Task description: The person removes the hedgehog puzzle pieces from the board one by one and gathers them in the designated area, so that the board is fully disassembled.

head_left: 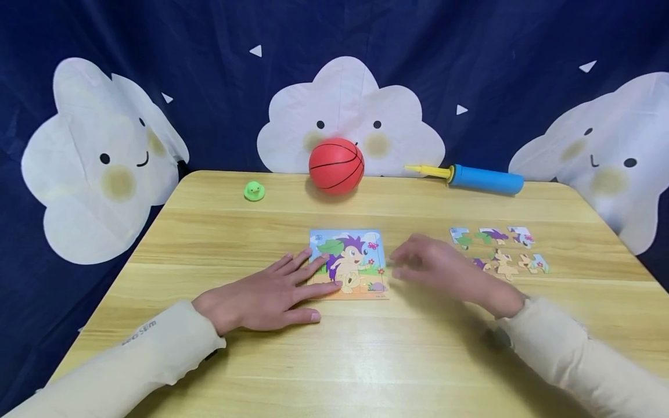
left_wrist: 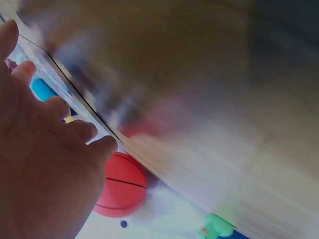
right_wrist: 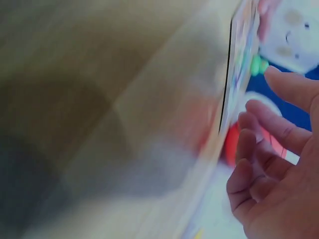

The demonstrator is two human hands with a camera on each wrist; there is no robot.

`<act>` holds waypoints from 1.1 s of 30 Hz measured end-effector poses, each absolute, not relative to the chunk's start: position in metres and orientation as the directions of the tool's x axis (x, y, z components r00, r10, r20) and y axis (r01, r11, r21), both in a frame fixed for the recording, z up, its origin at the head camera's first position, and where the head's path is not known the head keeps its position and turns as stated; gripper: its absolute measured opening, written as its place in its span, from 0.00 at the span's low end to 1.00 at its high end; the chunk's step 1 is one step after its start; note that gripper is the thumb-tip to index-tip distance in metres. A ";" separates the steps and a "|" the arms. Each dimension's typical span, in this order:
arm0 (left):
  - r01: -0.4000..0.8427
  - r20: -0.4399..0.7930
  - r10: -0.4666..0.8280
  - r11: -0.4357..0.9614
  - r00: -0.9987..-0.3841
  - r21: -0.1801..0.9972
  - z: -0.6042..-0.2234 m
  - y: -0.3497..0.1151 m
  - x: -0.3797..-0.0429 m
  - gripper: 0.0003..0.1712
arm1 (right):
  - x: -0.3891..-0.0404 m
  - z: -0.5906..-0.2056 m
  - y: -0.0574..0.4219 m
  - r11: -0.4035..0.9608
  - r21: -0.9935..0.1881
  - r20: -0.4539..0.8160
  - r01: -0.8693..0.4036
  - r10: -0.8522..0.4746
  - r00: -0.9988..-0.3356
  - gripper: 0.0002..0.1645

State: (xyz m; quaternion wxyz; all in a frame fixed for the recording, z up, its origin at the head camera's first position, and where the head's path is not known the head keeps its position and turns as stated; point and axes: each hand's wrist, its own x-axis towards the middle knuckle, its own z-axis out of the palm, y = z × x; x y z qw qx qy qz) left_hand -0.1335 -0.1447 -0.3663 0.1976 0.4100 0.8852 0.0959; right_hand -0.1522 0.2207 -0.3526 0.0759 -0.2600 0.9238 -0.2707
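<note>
Found on tabletop: puzzle board, overlapped at left by the spread fingers of the left grip, clasping nothing. Noted just beside its right edge: right grip, loosely bent, apparently empty. Noted farther right: loose puzzle pieces. Judged as piece-fitting, apparently incomplete; likely to call next for pinching one loose piece and aligning it.

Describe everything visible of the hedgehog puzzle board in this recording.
The hedgehog puzzle board is a thin, roughly rectangular panel, card or wood by its look, lying flat on the table. Its print shows a purple-spined hedgehog, a green leaf, a butterfly, red flowers, blue sky and orange ground. The left hand rests spread fingers on its left side; the right hand is by its right edge, contact unclear.
</note>
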 end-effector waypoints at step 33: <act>0.709 -0.275 0.793 0.609 -0.543 0.355 -0.370 -0.133 -0.126 0.36 | -0.151 -0.367 0.187 0.702 -0.616 -0.074 -0.358 -0.503 -0.861 0.13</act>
